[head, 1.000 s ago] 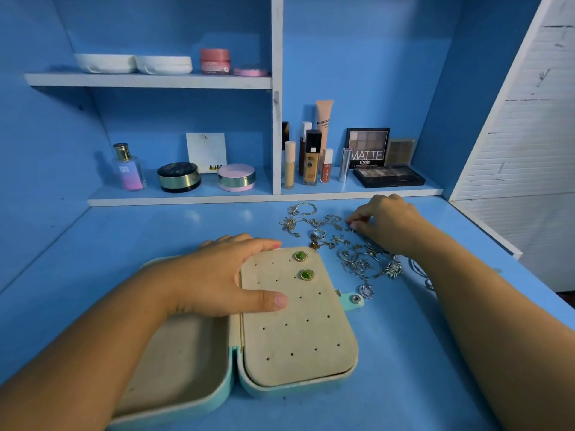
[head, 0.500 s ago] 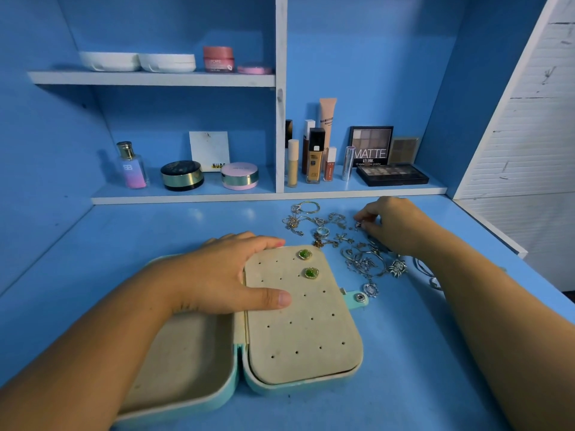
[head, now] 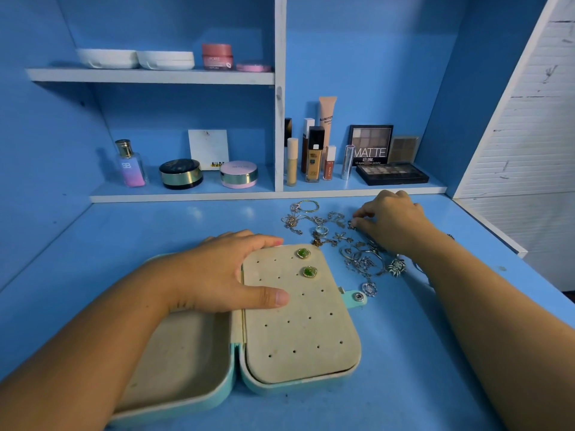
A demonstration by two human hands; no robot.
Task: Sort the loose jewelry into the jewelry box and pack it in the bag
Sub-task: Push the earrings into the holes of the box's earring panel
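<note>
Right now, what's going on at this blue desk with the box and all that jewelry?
A person is sorting jewelry. The left hand rests flat on the open jewelry box, where two green earrings already sit. The right hand pinches a small silver piece in the loose jewelry beside the box. Most pieces lie unsorted; no bag is in view.

**Where everything sits**

I see the open jewelry box point(head: 298, 353) on the counter point(head: 420, 353) nearest me, with two earrings point(head: 303, 253) on its right half. Loose jewelry point(head: 351, 247) lies just behind-right of it. Cosmetics point(head: 314, 154) stand on the shelf point(head: 186, 196) behind.
</note>
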